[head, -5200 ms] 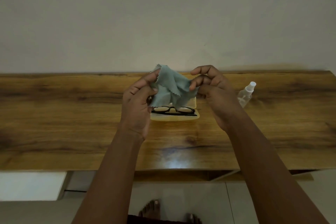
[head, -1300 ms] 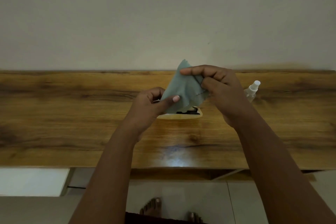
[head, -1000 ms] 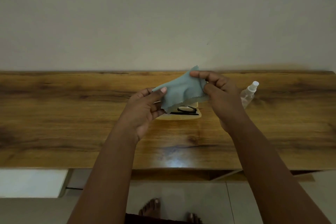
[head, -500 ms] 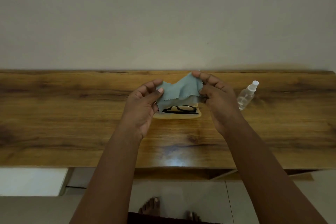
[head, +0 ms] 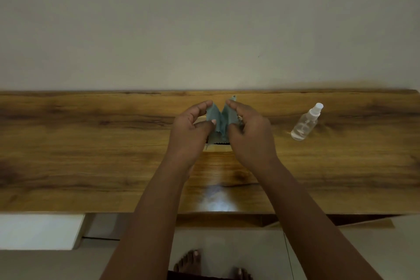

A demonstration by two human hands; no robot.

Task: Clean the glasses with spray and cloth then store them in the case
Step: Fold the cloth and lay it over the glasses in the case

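Note:
A grey-green cleaning cloth (head: 219,124) hangs folded between both hands above the middle of the wooden table (head: 91,154). My left hand (head: 189,134) pinches its left edge and my right hand (head: 248,134) pinches its right edge, the two hands close together. Under the cloth only a sliver of the pale yellow case (head: 219,148) shows, with a thin dark line of the black glasses (head: 221,143) in it; the rest is hidden by cloth and hands. A clear spray bottle (head: 305,124) with a white cap lies to the right.
A plain wall runs along the table's far edge. Below the near edge are a tiled floor, a white unit (head: 38,231) at the left, and a person's bare feet (head: 213,266).
My hands have drawn together, folding the cloth in half between them. The cloth now covers most of the glasses and case, which showed below it half a second ago.

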